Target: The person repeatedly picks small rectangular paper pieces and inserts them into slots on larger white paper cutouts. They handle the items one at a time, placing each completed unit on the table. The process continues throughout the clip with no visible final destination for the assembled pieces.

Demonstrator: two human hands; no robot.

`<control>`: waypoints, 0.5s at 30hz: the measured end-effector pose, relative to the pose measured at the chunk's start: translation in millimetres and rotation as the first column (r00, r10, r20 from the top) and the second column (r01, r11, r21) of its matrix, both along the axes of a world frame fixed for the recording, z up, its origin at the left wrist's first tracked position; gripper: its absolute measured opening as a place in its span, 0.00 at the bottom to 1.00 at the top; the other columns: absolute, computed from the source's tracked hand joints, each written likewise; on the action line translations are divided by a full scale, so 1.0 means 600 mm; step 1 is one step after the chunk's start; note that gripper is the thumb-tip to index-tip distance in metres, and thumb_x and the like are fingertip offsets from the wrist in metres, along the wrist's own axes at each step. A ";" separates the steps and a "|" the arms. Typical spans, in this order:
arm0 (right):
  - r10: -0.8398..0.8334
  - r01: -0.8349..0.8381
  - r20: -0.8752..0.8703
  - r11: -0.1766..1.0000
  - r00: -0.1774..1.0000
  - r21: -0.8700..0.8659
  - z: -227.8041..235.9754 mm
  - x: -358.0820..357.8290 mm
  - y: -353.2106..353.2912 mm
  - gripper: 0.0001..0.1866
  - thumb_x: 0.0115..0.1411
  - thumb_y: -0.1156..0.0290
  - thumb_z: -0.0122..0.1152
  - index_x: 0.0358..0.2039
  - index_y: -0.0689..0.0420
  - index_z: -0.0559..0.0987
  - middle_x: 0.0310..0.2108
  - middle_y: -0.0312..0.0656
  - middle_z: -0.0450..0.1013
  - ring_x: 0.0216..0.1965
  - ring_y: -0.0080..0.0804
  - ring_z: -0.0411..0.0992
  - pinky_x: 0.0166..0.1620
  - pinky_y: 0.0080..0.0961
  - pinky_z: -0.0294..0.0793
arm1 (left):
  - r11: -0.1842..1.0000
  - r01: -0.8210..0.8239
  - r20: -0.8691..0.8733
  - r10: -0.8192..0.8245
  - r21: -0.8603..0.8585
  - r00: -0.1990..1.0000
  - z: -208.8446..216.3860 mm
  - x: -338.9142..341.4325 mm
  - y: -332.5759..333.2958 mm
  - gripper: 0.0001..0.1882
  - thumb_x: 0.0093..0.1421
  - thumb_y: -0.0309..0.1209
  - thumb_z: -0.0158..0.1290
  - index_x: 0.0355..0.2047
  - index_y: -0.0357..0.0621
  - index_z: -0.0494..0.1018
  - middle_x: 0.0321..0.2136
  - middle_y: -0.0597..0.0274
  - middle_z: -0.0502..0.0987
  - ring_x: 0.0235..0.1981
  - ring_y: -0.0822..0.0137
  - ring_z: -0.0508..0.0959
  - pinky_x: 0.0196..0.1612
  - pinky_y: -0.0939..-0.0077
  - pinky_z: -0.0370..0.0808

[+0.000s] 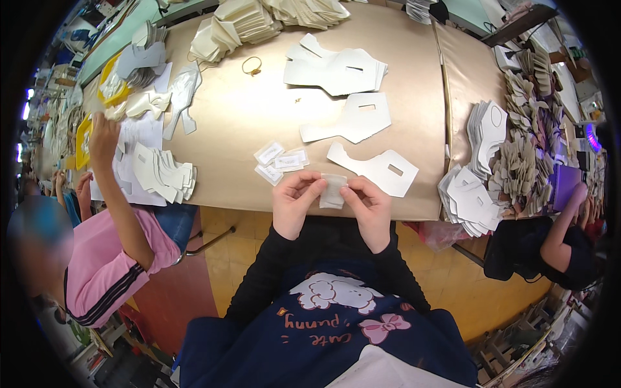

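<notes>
Between my two hands, just over the table's near edge, is a small whitish rectangular piece [333,192], like a fabric label or backing strip. My left hand [294,202] pinches its left side between thumb and fingers. On its right side, my right hand [370,205] grips it the same way. Several small white printed labels [283,159] lie loosely overlapped beyond my left hand. Past my right hand rests a white cut shoe-upper-like piece [381,169] with a rectangular slot. Another slotted piece [354,116] lies farther off, with a stack of them [336,64] behind it.
Cream cut pieces [236,29] are piled at the far edge beside a rubber-band-like loop [251,65]. More white stacks stand left [163,171] and right [471,199]. Co-workers sit on both sides; the left one's arm [116,174] reaches over the table.
</notes>
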State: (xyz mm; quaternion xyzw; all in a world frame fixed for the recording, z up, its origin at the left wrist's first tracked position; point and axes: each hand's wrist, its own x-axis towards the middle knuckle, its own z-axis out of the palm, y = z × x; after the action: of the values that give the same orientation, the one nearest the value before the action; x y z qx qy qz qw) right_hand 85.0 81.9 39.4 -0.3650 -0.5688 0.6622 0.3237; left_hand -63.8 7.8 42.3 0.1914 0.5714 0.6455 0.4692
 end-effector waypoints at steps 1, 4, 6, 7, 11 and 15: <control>0.007 -0.007 0.018 1.000 1.000 -0.009 0.002 0.009 0.004 0.05 0.63 0.80 0.62 0.39 0.68 0.80 0.35 0.36 0.75 0.36 0.20 0.69 0.41 0.18 0.68 | 1.000 0.025 -0.030 -0.025 0.004 0.999 0.002 0.003 0.004 0.10 0.61 0.22 0.61 0.43 0.33 0.79 0.38 0.59 0.82 0.38 0.73 0.80 0.42 0.81 0.76; 0.026 -0.023 0.046 0.998 0.999 -0.062 0.010 0.034 0.011 0.05 0.64 0.78 0.61 0.36 0.68 0.81 0.32 0.36 0.76 0.34 0.20 0.70 0.41 0.18 0.69 | 0.987 0.154 -0.438 -0.120 0.043 0.891 0.010 0.002 0.018 0.08 0.60 0.22 0.61 0.40 0.36 0.81 0.37 0.60 0.82 0.37 0.71 0.80 0.41 0.78 0.77; 0.018 -0.012 0.045 0.992 0.999 -0.125 0.015 0.043 0.014 0.08 0.65 0.75 0.63 0.37 0.68 0.82 0.30 0.37 0.77 0.33 0.21 0.73 0.41 0.19 0.72 | 0.976 0.217 -0.391 -0.190 0.027 0.900 0.017 0.000 0.024 0.08 0.59 0.22 0.61 0.39 0.36 0.81 0.37 0.60 0.82 0.37 0.70 0.80 0.41 0.77 0.77; 0.008 -0.012 -0.018 0.983 1.000 -0.184 0.017 0.046 0.014 0.08 0.65 0.75 0.62 0.37 0.68 0.82 0.30 0.37 0.78 0.33 0.21 0.74 0.41 0.19 0.74 | 0.968 0.248 -0.367 -0.225 0.018 0.903 0.020 -0.001 0.027 0.07 0.59 0.22 0.61 0.39 0.37 0.82 0.37 0.60 0.82 0.37 0.69 0.80 0.40 0.77 0.77; -0.045 0.017 -0.090 0.956 0.995 -0.293 0.028 0.057 0.010 0.09 0.67 0.75 0.61 0.40 0.70 0.82 0.32 0.40 0.79 0.34 0.24 0.78 0.42 0.21 0.79 | 0.953 0.304 -0.442 -0.266 0.016 0.857 0.028 0.004 0.036 0.09 0.59 0.18 0.60 0.41 0.34 0.81 0.35 0.59 0.80 0.36 0.71 0.80 0.39 0.79 0.77; -0.053 0.045 -0.026 0.966 0.998 -0.253 0.032 0.063 0.008 0.09 0.67 0.76 0.60 0.41 0.70 0.81 0.32 0.41 0.80 0.34 0.25 0.79 0.42 0.21 0.80 | 0.958 0.288 -0.468 -0.259 -0.010 0.845 0.034 0.015 0.037 0.12 0.59 0.18 0.60 0.44 0.35 0.81 0.35 0.61 0.79 0.36 0.71 0.79 0.39 0.79 0.76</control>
State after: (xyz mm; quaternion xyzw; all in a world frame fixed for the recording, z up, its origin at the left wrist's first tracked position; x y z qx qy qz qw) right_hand 123.0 86.8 58.6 -0.4065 -0.4654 0.7267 0.3001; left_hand -54.9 29.9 62.5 0.4337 0.6139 0.5244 0.4000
